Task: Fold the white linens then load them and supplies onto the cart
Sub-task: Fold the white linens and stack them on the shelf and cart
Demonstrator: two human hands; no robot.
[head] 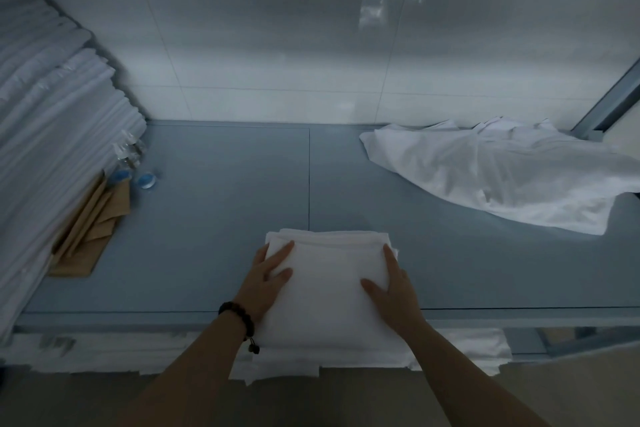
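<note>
A folded white linen (329,274) lies at the front edge of the blue-grey table (221,218), part of it overhanging toward me. My left hand (268,274) rests flat on its left side, fingers spread, a dark bead bracelet on the wrist. On the linen's right side my right hand (393,282) lies flat with straight fingers and the thumb out over the cloth. A crumpled, unfolded white linen (502,173) is spread at the back right of the table.
A tall stack of folded white linens (52,121) leans along the left. Beside it lie brown paper bags (93,229) and small clear bottles with blue caps (135,166). A glossy white wall stands behind; more white cloth (104,354) shows under the table's front edge.
</note>
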